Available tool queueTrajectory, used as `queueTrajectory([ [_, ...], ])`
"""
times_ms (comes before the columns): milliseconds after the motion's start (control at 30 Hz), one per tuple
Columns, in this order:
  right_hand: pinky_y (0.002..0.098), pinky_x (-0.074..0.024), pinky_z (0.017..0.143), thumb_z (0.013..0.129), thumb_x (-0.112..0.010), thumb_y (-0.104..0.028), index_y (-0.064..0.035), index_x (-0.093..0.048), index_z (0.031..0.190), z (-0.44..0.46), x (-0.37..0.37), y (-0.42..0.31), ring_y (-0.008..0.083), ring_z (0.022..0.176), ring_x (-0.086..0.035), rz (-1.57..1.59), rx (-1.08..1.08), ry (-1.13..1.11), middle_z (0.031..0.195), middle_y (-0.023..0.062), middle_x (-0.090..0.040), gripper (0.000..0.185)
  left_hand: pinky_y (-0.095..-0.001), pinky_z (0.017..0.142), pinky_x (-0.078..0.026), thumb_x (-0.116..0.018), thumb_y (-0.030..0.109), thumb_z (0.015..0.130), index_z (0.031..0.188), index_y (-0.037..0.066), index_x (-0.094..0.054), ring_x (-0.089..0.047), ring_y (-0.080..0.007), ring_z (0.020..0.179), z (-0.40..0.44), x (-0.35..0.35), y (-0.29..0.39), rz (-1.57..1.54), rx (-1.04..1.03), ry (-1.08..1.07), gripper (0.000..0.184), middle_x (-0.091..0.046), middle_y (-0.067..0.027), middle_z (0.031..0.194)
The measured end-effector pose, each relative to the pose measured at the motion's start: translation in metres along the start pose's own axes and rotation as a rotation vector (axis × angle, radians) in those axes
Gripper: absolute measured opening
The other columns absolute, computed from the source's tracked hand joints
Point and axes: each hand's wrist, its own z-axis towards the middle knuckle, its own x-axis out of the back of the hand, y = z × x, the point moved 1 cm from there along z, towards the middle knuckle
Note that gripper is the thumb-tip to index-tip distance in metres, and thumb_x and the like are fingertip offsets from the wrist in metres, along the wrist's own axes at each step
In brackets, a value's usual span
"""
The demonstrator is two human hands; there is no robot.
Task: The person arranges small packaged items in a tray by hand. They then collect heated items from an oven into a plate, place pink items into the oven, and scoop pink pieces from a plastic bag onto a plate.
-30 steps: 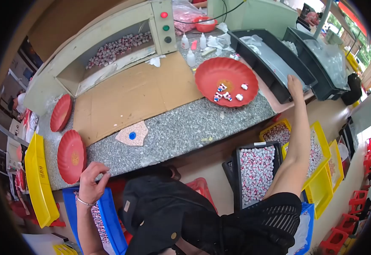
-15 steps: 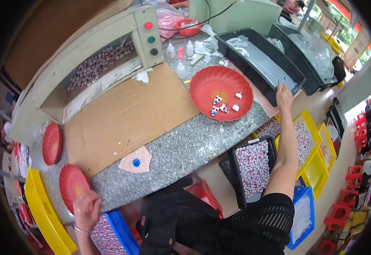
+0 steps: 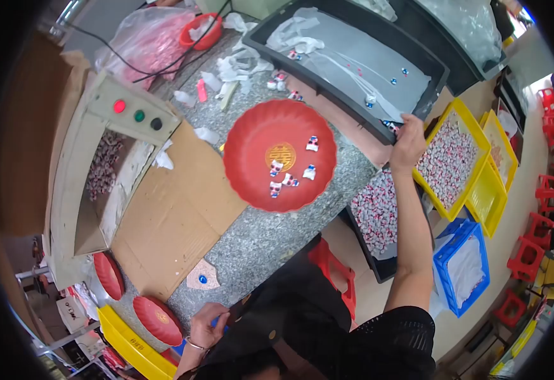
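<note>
My right hand [image 3: 409,144] reaches to the near corner of a long dark tray [image 3: 347,101], its fingers closed. At the fingertips is a small white, blue and red figure [image 3: 391,126], partly covered by the hand. A similar figure [image 3: 370,100] and smaller blue-and-white pieces [image 3: 399,76] lie in the tray. My left hand [image 3: 207,326] is low by the bench's front edge, fingers curled in; what they hold, if anything, is hidden. Beside it leans a small red scalloped plate [image 3: 158,320]. A large red plate [image 3: 251,136] on the bench holds several small figures [image 3: 276,189].
A machine with buttons [image 3: 139,116] and an opening full of small pieces stands left, cardboard [image 3: 169,215] before it. A blue cap-like piece [image 3: 203,279] rests on a pinkish pad. Filled black [image 3: 378,209] and yellow trays [image 3: 451,155], plus a blue crate [image 3: 461,266], stand right, below bench height.
The view has swung right and closer to the dark tray. My right hand remains at the tray's near end, now over its corner. My left hand has shifted from the small plate toward my body.
</note>
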Motion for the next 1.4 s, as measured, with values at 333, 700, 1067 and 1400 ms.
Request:
queueTrajectory([
  [333, 0.0382, -0.0417, 0.096, 0.097, -0.034, -0.011, 0.0029, -0.053, 0.102, -0.009, 0.017, 0.008, 0.0164, 0.081, -0.054, 0.382, -0.117, 0.034, 0.084, 0.0103, -0.057, 0.024, -0.028, 0.066, -0.046, -0.067, 0.01, 0.081, 0.079, 0.002, -0.062, -0.061, -0.0187, 0.074, 0.031, -0.014, 0.043, -0.199, 0.13, -0.1, 0.01, -0.061, -0.0086, 0.076],
  [700, 0.0328, -0.0432, 0.093, 0.1, -0.034, -0.015, 0.0004, -0.049, 0.103, 0.003, 0.026, 0.007, 0.0139, 0.084, -0.051, 0.546, -0.461, 0.064, 0.095, 0.0112, -0.055, 0.022, -0.0278, 0.062, -0.045, -0.067, 0.011, 0.082, 0.078, 0.003, -0.062, -0.06, -0.0179, 0.069, 0.102, -0.029, 0.043, -0.347, 0.071, -0.277, 0.01, -0.06, -0.0087, 0.073],
  [1067, 0.0229, -0.0394, 0.072, 0.097, -0.035, -0.007, 0.0021, -0.054, 0.098, 0.01, 0.028, 0.002, 0.0107, 0.072, -0.044, 0.204, -0.354, -0.092, 0.088, 0.0079, -0.056, 0.021, -0.0277, 0.058, -0.044, -0.067, 0.011, 0.083, 0.077, 0.004, -0.062, -0.059, -0.0172, 0.064, 0.09, -0.001, 0.041, -0.345, 0.185, -0.097, 0.011, -0.059, -0.0089, 0.07],
  [1400, 0.0372, -0.0471, 0.086, 0.087, -0.048, 0.004, 0.0037, -0.05, 0.08, 0.011, 0.027, 0.004, 0.0225, 0.081, -0.056, 0.149, -0.226, -0.17, 0.083, 0.0128, -0.057, 0.007, -0.0275, 0.054, -0.043, -0.067, 0.012, 0.084, 0.076, 0.004, -0.062, -0.058, -0.0165, 0.06, 0.062, -0.014, 0.047, -0.47, 0.242, -0.16, 0.011, -0.058, -0.009, 0.067],
])
